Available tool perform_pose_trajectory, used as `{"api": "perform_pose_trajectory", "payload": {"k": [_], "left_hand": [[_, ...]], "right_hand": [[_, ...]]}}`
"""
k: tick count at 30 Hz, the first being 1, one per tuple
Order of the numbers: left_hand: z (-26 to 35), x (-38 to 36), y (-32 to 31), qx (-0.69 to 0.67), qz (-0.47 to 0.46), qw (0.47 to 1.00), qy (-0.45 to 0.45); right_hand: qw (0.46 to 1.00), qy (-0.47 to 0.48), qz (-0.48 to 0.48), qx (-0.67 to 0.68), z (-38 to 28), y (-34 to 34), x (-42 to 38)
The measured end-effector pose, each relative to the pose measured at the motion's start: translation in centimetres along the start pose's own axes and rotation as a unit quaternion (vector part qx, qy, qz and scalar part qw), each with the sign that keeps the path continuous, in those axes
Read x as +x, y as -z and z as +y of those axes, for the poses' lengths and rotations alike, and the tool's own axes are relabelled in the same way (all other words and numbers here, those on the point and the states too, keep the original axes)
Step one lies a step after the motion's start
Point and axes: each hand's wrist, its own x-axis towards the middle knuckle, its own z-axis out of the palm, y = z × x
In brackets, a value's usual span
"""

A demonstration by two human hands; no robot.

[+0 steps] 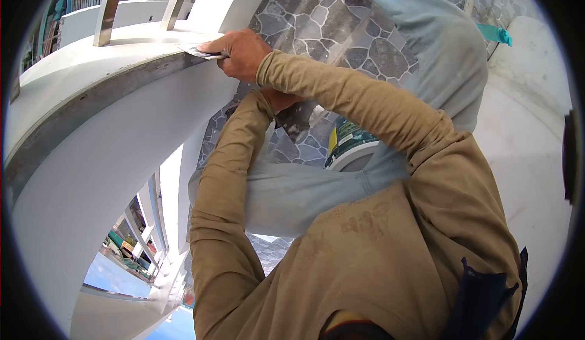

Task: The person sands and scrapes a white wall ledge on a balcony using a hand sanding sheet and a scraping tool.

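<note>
A thin, flat metal scraper blade point(201, 51) lies pressed against the grey, unpainted top edge of a curved white concrete balustrade ledge point(91, 96), at the point where the ledge meets the upright white railing posts point(109, 7). One hand point(241, 53) is clenched around the blade's handle end, knuckles up, fingers curled tight on it. With the forearms crossing, this looks like the person's right hand, though that is a judgement. The other hand point(280, 100) sits just below, largely hidden behind the tan sleeve point(341, 96) of the upper arm; whether its fingers are apart or closed cannot be told, nor whether it holds anything.

To work this edge well, the blade probably wants to stay at a low angle to the surface and follow the curve in even strokes, so that it skims the grey strip without gouging the white paint beside it.

Counted: one blade, two hands, two tan-sleeved arms, and two railing posts clearly in view above the ledge. One white plastic bucket with a green and yellow label point(350, 145) stands on the grey stone-patterned floor point(317, 23) between the pale blue trouser legs point(426, 41). A turquoise object point(495, 34) lies farther off, near the white wall.
</note>
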Motion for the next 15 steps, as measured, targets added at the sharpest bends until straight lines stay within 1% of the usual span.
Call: {"api": "perform_pose_trajectory", "payload": {"k": [1, 2, 3, 4, 6, 7, 9, 10, 12, 13, 15], "left_hand": [[0.5, 0.0, 0.0, -0.036, 0.049, 0.997, -0.056], [0.6, 0.3, 0.4, -0.012, -0.033, 0.998, 0.043], [0.5, 0.6, 0.7, 0.014, -0.115, 0.983, 0.142], [0.1, 1.0, 0.9, 0.014, -0.114, 0.983, 0.142], [-0.7, 1.2, 1.0, -0.008, -0.173, 0.969, 0.179], [-0.7, 1.1, 1.0, -0.006, -0.172, 0.969, 0.180], [0.9, 0.7, 1.1, -0.028, -0.133, 0.971, 0.194], [0.3, 0.6, 1.0, -0.025, -0.137, 0.971, 0.196], [-1.0, 0.6, 0.8, -0.108, -0.128, 0.974, 0.154], [-1.4, 0.7, 0.9, -0.108, -0.128, 0.974, 0.155], [-0.8, 0.8, 1.3, 0.001, -0.134, 0.981, 0.139]], "right_hand": [[0.999, 0.042, 0.014, -0.022, 0.1, 0.5, -0.6], [0.995, 0.083, 0.028, -0.044, 0.4, 1.0, -1.1], [0.998, 0.065, -0.006, -0.017, 0.5, 2.2, -1.0], [0.998, 0.066, -0.006, -0.017, 0.5, 3.2, -0.3], [0.996, -0.016, 0.013, -0.086, 0.7, 4.6, 1.1], [0.996, -0.015, 0.014, -0.085, 0.9, 4.6, 2.1], [0.975, -0.149, -0.068, -0.152, 0.9, 3.7, 4.6], [0.975, -0.151, -0.064, -0.148, 0.7, 3.0, 5.3], [0.971, -0.168, -0.082, -0.147, -0.3, 2.1, 6.4], [0.974, -0.153, -0.091, -0.141, -0.9, 2.0, 6.8], [0.975, -0.126, -0.125, -0.132, -3.9, 2.6, 7.6]]}}
